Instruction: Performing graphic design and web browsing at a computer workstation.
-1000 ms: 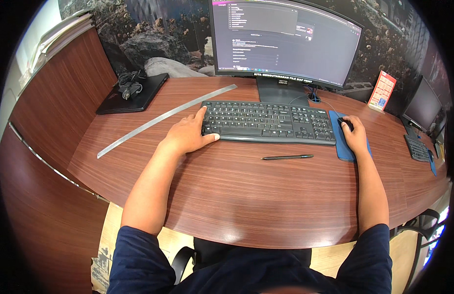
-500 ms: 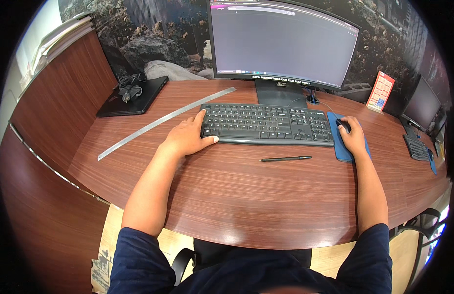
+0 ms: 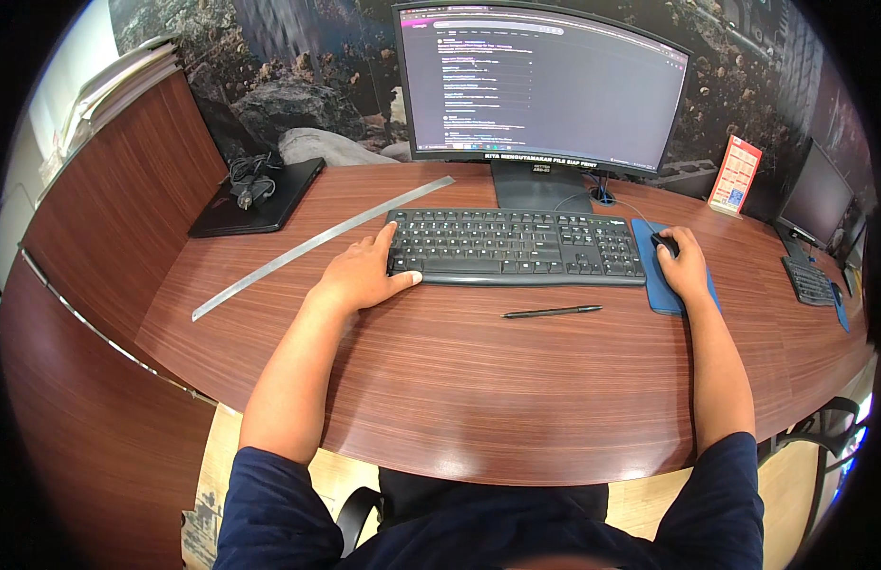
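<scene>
A black keyboard (image 3: pixel 517 249) lies across the desk in front of the monitor. At its left end rests my left hand (image 3: pixel 357 274), open, with the thumb spread along the front corner and the fingers by the left edge. My right hand (image 3: pixel 686 268) is wrapped over a black computer mouse (image 3: pixel 665 244), most of which the fingers and palm hide. Under the mouse is a blue mouse pad (image 3: pixel 659 296). The curved monitor (image 3: pixel 593 85) shows a dark page with lines of text down its left half.
A black pen (image 3: pixel 552 312) lies in front of the keyboard. Left of it, a steel ruler (image 3: pixel 317 240) lies slantwise. Farther left, a cable bundle (image 3: pixel 254 180) sits on a black laptop (image 3: pixel 233 223). A red-and-white card stand (image 3: pixel 735 178) and a second keyboard (image 3: pixel 807 281) are at right.
The monitor's page has gone from nearly blank to lines of text. Both hands keep their places, and the whole view has tilted slightly.
</scene>
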### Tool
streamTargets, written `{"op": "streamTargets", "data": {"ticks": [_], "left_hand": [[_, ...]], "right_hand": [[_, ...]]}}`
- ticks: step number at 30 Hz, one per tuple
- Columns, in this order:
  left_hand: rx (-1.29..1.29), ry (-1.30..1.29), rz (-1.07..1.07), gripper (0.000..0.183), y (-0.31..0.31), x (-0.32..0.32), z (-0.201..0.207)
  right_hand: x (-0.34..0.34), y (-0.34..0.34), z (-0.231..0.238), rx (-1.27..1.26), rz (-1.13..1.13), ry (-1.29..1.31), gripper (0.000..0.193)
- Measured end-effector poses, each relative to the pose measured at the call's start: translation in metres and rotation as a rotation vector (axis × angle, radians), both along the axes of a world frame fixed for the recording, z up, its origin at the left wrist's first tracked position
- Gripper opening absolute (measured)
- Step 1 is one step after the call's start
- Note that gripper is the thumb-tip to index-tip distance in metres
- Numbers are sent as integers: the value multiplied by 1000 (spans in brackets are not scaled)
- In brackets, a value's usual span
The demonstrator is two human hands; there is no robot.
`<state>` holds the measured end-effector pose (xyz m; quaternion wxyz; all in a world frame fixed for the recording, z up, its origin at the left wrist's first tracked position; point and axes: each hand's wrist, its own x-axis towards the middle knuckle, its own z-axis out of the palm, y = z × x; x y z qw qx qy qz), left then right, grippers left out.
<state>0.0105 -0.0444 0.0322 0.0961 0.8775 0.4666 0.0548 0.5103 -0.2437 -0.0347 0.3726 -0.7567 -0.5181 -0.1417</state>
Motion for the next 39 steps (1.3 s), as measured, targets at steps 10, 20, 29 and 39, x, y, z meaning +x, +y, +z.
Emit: {"op": "streamTargets", "data": {"ticks": [10,20,29,39], "left_hand": [[42,8,-18,104,8,-3,-9],[39,15,-15,104,6,-1,-6],[39,15,-13,104,7,-3,-8],[32,26,-13,103,7,-3,-8]], "right_hand": [[6,3,-5,26,38,-25,25],[3,2,-2,12,-15,-3,29],[3,1,-2,-29,-134,6,28],[-1,-3,4,-90,-122,4,30]]}}
